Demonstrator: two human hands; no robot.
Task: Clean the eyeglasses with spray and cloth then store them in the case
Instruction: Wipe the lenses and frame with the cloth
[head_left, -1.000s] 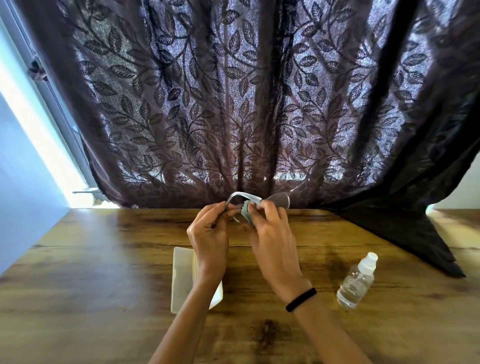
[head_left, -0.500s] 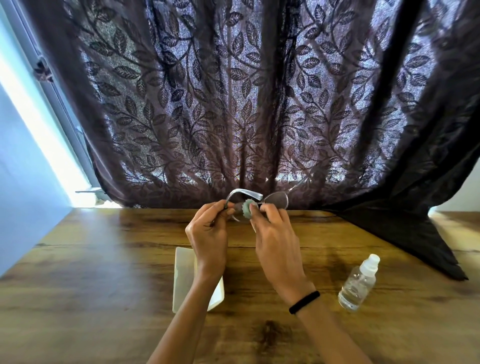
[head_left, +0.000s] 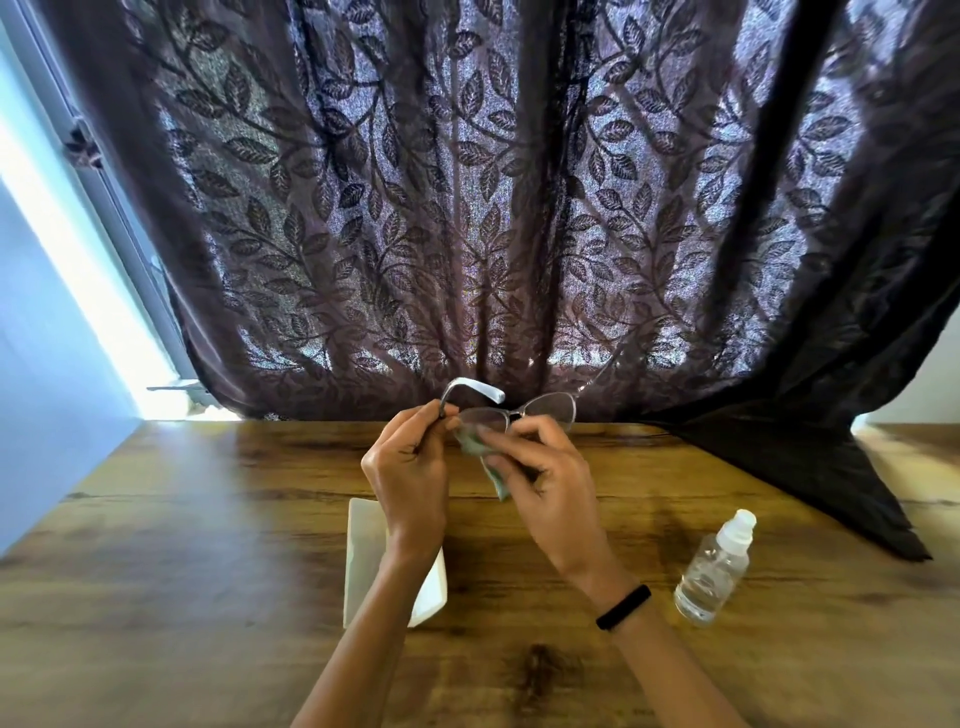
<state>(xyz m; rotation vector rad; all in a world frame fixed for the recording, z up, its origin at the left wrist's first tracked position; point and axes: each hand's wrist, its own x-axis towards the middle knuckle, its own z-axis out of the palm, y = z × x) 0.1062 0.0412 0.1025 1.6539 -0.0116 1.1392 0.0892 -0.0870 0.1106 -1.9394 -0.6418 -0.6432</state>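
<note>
The eyeglasses (head_left: 545, 408), with a clear frame and pale temples, are held up above the wooden table. My left hand (head_left: 408, 467) pinches the frame at its left hinge. My right hand (head_left: 540, 483) presses a small pale green cloth (head_left: 480, 452) against the left lens, and the cloth's tail hangs below my fingers. A clear spray bottle (head_left: 714, 569) with a white cap stands on the table to the right. The white case (head_left: 363, 551) lies flat under my left wrist, partly hidden by the forearm.
The wooden table (head_left: 208, 545) runs up to a dark leaf-patterned curtain (head_left: 493, 208), whose corner drapes onto the table at the right (head_left: 810, 467). A bright window edge (head_left: 78, 291) lies at the left.
My right hand has slid the cloth lower on the left lens and let more of it hang down. The glasses and the left hand stay almost in place.
</note>
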